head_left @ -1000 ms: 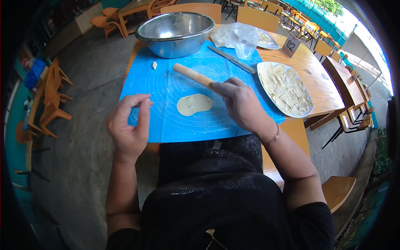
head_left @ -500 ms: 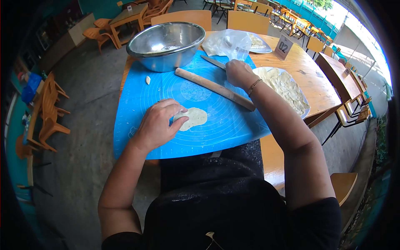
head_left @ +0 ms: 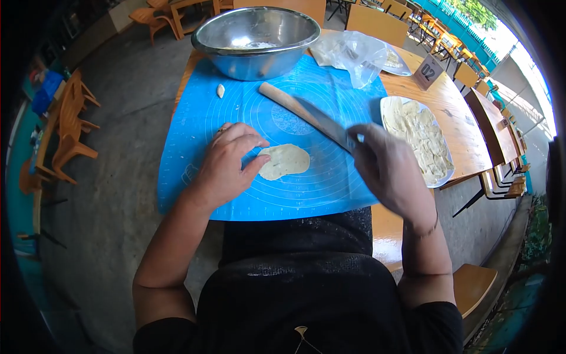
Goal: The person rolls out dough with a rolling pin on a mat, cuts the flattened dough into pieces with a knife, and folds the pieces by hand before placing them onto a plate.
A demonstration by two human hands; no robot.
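Observation:
A flat, rolled-out piece of dough point(head_left: 286, 162) lies on the blue baking mat point(head_left: 236, 203). At its left edge rests my left hand point(head_left: 227, 159), thumb and index finger apart, the thumb touching the dough. My right hand point(head_left: 389, 168) is closed around the handle of a knife point(head_left: 323, 121), slightly blurred by motion. The blade points up and to the left, over a wooden rolling pin point(head_left: 283, 97) that lies slantwise on the mat. A small lump of dough point(head_left: 220, 91) sits near the mat's far left side.
A large steel bowl point(head_left: 253, 62) with white flour inside stands at the back. Beside it are a clear plastic bag point(head_left: 356, 56) and a plate point(head_left: 400, 65). Another plate point(head_left: 449, 175) of flat dough pieces lies at the right. A sign marked 02 point(head_left: 428, 72) stands behind.
My right hand has picked the knife up from beside the plastic bag and brought it nearer, down and to the right. My left hand stays at the dough's edge. The view has shifted slightly.

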